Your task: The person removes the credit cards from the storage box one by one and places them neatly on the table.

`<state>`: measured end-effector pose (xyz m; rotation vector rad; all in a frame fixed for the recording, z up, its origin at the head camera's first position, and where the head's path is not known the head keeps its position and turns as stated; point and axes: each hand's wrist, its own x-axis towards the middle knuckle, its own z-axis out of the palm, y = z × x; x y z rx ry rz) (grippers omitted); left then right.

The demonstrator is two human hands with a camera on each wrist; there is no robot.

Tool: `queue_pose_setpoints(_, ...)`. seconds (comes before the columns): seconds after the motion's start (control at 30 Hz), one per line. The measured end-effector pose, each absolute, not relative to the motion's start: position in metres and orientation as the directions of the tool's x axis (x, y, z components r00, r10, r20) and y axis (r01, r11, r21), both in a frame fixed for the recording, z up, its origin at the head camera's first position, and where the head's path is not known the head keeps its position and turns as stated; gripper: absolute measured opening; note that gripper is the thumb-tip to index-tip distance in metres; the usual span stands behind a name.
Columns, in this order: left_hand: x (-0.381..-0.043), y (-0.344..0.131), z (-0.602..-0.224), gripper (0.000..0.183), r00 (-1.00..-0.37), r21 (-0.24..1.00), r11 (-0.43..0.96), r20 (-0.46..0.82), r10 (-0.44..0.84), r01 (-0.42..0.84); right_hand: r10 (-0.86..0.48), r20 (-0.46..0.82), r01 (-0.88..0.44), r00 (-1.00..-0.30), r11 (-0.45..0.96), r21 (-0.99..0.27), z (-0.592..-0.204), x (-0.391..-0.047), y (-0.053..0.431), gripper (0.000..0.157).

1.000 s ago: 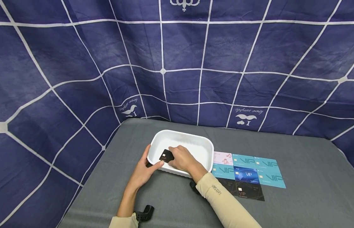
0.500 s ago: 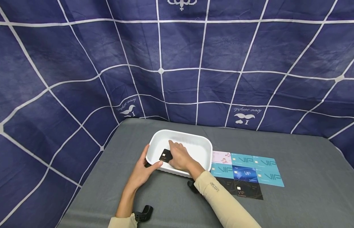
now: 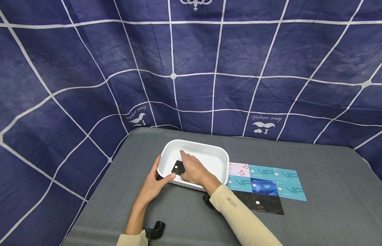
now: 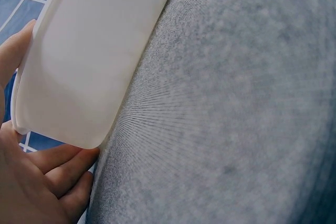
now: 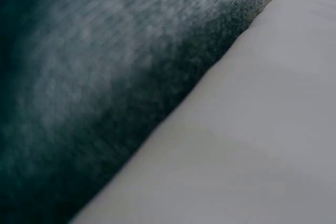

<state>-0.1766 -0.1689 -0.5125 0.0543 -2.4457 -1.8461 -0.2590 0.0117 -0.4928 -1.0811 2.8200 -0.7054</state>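
Observation:
A white rectangular tray (image 3: pixel 210 153) stands on the grey-covered table in the head view. My left hand (image 3: pixel 152 186) grips its near left corner, with the thumb at the near rim and the fingers along the left side. In the left wrist view, the fingers (image 4: pixel 63 169) lie against the tray's lower corner. Inside the tray my right hand (image 3: pixel 194 169) holds a black VIP card (image 3: pixel 178 168), its index finger stretched out towards the far side. The hand covers the card's right part. The right wrist view shows only the tray's outer wall and the grey cloth.
Right of the tray lie several cards edge to edge: a pink card (image 3: pixel 239 169), teal cards (image 3: pixel 290 191), a blue card (image 3: pixel 264 187) and black cards (image 3: pixel 267 204). A blue curtain (image 3: pixel 234 92) with white lines hangs behind and to the left of the table (image 3: pixel 332 177).
The right hand's index finger has stretched out from beside the card. Hand and black card have shifted slightly left in the tray. The left hand keeps its grip on the corner.

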Motion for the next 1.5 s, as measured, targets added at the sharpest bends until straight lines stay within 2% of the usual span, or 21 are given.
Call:
queue_pose_setpoints(0.5,-0.1769,-0.1691,-0.5136,0.097,-0.996,0.962,0.271,0.039,-0.081,0.016,-0.657,0.113,-0.64,-0.745,0.658,-0.397,-0.4907,-0.2575,0.0125,0.061)
queue_pose_setpoints(0.7,-0.175,-0.1693,-0.5115,0.097,-0.996,0.961,0.275,0.036,-0.082,0.012,-0.665,0.14,-0.659,-0.733,0.644,-0.389,-0.4919,-0.2564,0.0129,0.055)
queue_pose_setpoints(0.97,-0.1751,-0.1686,-0.5117,0.096,-0.996,0.956,0.292,0.034,-0.086,0.007,-0.677,0.178,-0.697,-0.714,0.661,-0.28,-0.4937,-0.2565,0.0116,0.04)
queue_pose_setpoints(1.13,-0.1754,-0.1682,-0.5122,0.096,-0.995,0.953,0.302,0.032,-0.09,0.003,-0.695,0.151,-0.704,-0.703,0.65,-0.285,-0.4943,-0.257,0.0135,0.031)
queue_pose_setpoints(1.23,-0.1754,-0.1682,-0.5124,0.096,-0.995,0.956,0.295,0.034,-0.089,0.006,-0.707,0.143,-0.711,-0.693,0.637,-0.297,-0.493,-0.2564,0.0146,0.03)
queue_pose_setpoints(1.5,-0.1756,-0.1681,-0.5119,0.096,-0.995,0.956,0.292,0.037,-0.089,0.009,-0.719,0.152,-0.723,-0.678,0.617,-0.31,-0.4931,-0.2564,0.0157,0.043)
